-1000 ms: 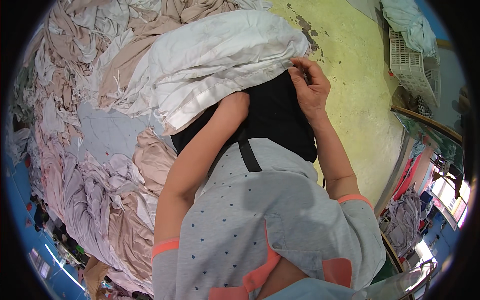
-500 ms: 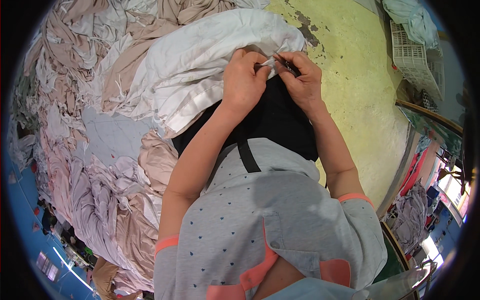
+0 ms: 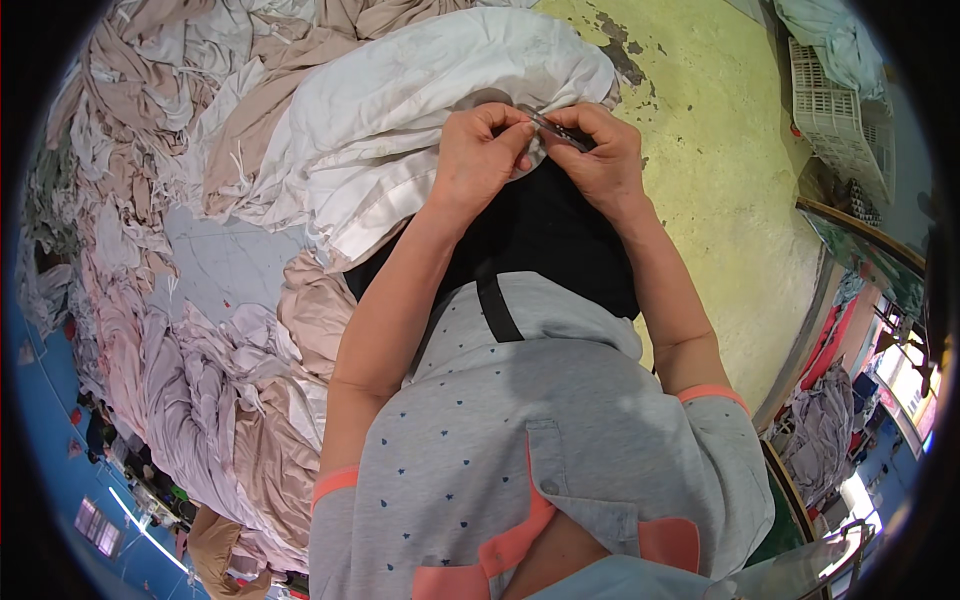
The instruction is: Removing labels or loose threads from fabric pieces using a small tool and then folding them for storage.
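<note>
two bare hands meet at the near right edge of a crumpled white cloth [image 3: 400, 120], which is bunched across a person's black-clad lap [image 3: 535, 225]. the left hand [image 3: 483, 158] rests over the white cloth's near edge, thumb and forefinger drawn together; whatever sits between those fingertips is too small to make out. the right hand [image 3: 598, 150], at the white cloth's right end, has its fingers clamped on a slim dark tool [image 3: 560, 130], its tip reaching toward the left fingertips.

the worker wears a grey shirt [image 3: 450, 420] with a small dark print and coral trim, nearer the camera than the white cloth. to the left of the white cloth spreads a tangled heap of beige and white fabric [image 3: 130, 130]. nearer than the white cloth, on its left side, a patch of smooth grey surface [image 3: 225, 265] shows, with lavender and pink fabric [image 3: 180, 370] piled below it. right of the white cloth runs a yellow floor [image 3: 720, 200], its coating worn through in dark patches; farther right stands a white plastic crate [image 3: 825, 95], with pale blue cloth [image 3: 835, 40] heaped on top.
</note>
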### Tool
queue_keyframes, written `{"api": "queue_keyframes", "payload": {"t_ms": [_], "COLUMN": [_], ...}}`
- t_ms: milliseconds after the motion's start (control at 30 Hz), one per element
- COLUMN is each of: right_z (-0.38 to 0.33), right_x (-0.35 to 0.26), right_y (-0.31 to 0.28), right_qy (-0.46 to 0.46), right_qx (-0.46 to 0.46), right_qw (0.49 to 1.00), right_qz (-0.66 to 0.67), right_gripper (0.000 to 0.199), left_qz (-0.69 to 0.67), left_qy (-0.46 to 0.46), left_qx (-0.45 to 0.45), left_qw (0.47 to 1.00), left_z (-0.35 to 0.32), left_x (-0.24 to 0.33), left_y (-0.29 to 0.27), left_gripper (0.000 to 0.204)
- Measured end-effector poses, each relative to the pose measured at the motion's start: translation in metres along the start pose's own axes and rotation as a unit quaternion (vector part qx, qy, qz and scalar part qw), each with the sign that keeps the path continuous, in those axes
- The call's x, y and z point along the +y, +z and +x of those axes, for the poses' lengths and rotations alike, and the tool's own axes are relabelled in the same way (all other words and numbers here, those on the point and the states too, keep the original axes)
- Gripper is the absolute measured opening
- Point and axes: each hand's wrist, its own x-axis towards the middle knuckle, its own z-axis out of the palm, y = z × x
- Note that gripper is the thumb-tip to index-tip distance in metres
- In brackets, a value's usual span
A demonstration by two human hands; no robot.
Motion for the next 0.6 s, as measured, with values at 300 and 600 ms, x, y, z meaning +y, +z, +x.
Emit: {"api": "queue_keyframes", "payload": {"t_ms": [300, 600], "right_z": [-0.002, -0.010], "right_x": [-0.001, 0.006], "right_y": [0.007, 0.002], "right_qy": [-0.061, 0.066], "right_qx": [0.036, 0.050], "right_qw": [0.990, 0.996], "right_qz": [-0.126, -0.015], "right_gripper": [0.014, 0.008], "left_qz": [0.002, -0.017], "left_qy": [-0.007, -0.028], "left_qx": [0.015, 0.011], "left_qw": [1.000, 0.999], "left_z": [-0.005, -0.004], "left_x": [0.001, 0.001], "left_y": [0.009, 0.005], "left_gripper": [0.008, 0.009]}}
